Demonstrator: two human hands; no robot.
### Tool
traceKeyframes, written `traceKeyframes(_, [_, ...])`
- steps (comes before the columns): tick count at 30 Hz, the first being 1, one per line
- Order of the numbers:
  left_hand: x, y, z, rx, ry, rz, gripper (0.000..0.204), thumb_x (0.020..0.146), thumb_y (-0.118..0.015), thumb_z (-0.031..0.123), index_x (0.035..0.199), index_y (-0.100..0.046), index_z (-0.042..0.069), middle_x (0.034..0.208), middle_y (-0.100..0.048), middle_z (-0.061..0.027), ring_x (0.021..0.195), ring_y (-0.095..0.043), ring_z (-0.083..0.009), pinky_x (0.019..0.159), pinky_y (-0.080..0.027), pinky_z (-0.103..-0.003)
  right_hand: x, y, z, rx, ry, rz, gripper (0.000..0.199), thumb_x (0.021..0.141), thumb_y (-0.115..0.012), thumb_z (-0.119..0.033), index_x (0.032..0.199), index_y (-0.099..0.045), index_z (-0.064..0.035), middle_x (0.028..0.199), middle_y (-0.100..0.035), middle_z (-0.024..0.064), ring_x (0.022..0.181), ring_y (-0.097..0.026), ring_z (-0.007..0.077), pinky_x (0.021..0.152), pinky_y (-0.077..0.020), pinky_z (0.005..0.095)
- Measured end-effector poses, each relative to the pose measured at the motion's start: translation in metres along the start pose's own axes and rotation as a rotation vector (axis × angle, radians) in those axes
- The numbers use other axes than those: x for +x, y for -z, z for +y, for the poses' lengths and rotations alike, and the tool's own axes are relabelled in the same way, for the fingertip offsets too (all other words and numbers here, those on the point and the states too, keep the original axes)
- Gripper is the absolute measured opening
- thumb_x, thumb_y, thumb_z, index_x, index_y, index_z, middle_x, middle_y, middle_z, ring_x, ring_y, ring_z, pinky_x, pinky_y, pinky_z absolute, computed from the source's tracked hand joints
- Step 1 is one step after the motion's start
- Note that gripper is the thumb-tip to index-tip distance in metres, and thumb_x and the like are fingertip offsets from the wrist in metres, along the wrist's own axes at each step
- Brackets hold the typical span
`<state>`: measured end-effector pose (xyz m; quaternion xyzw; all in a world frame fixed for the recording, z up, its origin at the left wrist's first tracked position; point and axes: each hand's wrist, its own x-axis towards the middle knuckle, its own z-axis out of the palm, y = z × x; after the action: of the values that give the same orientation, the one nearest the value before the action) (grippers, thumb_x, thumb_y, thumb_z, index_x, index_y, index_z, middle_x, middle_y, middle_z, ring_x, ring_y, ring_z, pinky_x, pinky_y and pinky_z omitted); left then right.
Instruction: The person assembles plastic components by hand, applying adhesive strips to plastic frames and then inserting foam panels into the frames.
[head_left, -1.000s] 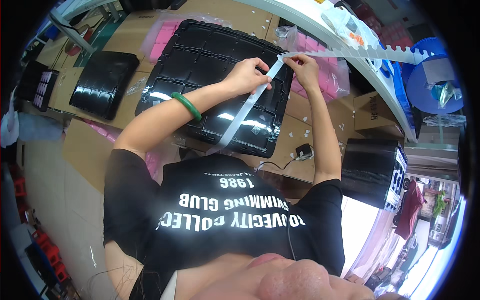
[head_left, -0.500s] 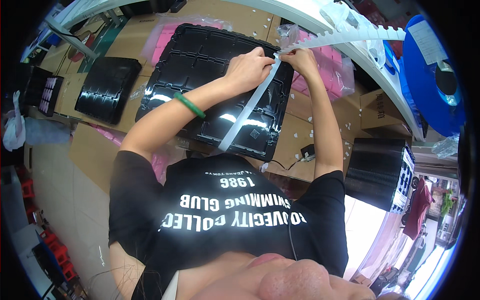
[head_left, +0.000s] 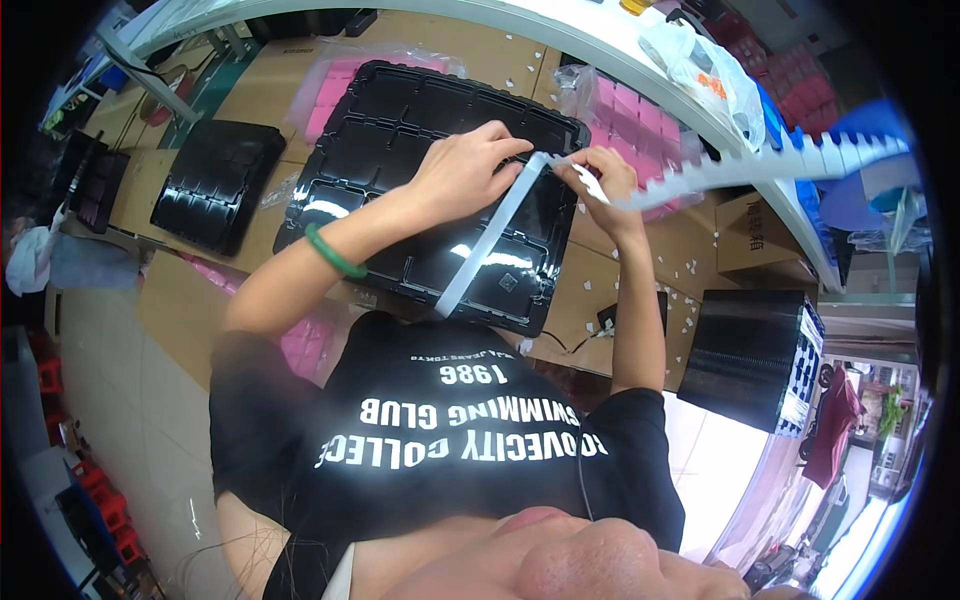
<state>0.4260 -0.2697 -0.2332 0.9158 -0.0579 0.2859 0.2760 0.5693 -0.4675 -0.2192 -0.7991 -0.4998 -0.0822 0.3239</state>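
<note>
A stack of black plastic trays lies before me, its glossy compartments facing up. Over its right part runs a long whitish strip, creased near the tray's far right corner. From there a notched white length stretches right toward a blue reel. My right hand pinches the notched strip beside the crease. My left hand is just left of the crease, thumb and forefinger apart and nothing visibly held; whether a fingertip touches the strip I cannot tell. A green bangle circles my left wrist.
Pink bundles in clear plastic lie beyond the trays. Another black tray is at left, a black stack at right. White scraps dot the cardboard. A white shelf crosses the far side, bearing a plastic bag.
My left hand has drawn back left from the strip, its fingers spreading. My right hand has come slightly nearer, and the notched strip has swung lower, now crossing in front of the blue reel.
</note>
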Motion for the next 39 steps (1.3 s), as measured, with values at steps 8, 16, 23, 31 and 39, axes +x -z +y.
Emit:
traceKeyframes(8, [-0.012, 0.002, 0.028, -0.09, 0.089, 0.199, 0.031, 0.092, -0.067, 0.025, 0.114, -0.067, 0.003, 0.108, -0.067, -0.0062, 0.07, -0.065, -0.0155, 0.063, -0.052, -0.03, 0.012, 0.023, -0.032, 0.444, -0.368, -0.135, 0.024, 0.081, -0.079, -0.021, 0.093, -0.071, -0.0012, 0.084, -0.067, 0.0036, 0.078, -0.061, 0.0115, 0.073, -0.0466, 0.0264])
traceKeyframes(16, [-0.058, 0.058, 0.051, -1.255, 0.508, -0.265, 0.025, 0.101, -0.059, 0.028, 0.097, -0.07, 0.007, 0.074, -0.064, 0.0031, 0.058, -0.042, 0.0005, 0.05, -0.031, -0.016, 0.005, 0.004, -0.053, 1.268, -0.396, -0.488, 0.027, 0.084, -0.07, -0.007, 0.109, -0.067, 0.0028, 0.103, -0.069, 0.009, 0.095, -0.064, 0.0169, 0.084, -0.051, 0.0315])
traceKeyframes(23, [-0.091, 0.067, 0.046, -1.382, 0.555, -0.254, 0.026, 0.102, -0.057, 0.028, 0.094, -0.07, 0.006, 0.07, -0.063, 0.002, 0.054, -0.042, 0.0002, 0.048, -0.029, -0.015, 0.015, -0.056, -0.079, 1.475, -0.118, -0.701, 0.026, 0.086, -0.075, -0.024, 0.095, -0.07, -0.0009, 0.089, -0.061, 0.0091, 0.079, -0.056, 0.0142, 0.069, -0.045, 0.0266])
traceKeyframes(31, [-0.128, 0.099, 0.047, -1.494, 0.535, -0.026, 0.021, 0.101, -0.058, 0.019, 0.092, -0.065, 0.002, 0.079, -0.063, 0.0017, 0.067, -0.054, -0.0029, 0.061, -0.042, -0.019, 0.078, -0.057, -0.091, 1.046, -0.167, -0.699, 0.01, 0.087, -0.069, -0.011, 0.09, -0.069, -0.0009, 0.087, -0.066, 0.0009, 0.079, -0.061, 0.0074, 0.072, -0.047, 0.0216])
traceKeyframes(39, [-0.135, 0.106, 0.036, -1.518, 0.436, 0.049, 0.02, 0.101, -0.06, 0.018, 0.094, -0.065, 0.0, 0.085, -0.065, -0.0008, 0.072, -0.056, -0.0048, 0.067, -0.046, -0.02, 0.139, -0.074, -0.11, 0.827, -0.104, -0.799, 0.011, 0.087, -0.07, -0.01, 0.095, -0.074, -0.002, 0.091, -0.069, 0.0036, 0.085, -0.062, 0.0086, 0.078, -0.0485, 0.0243])
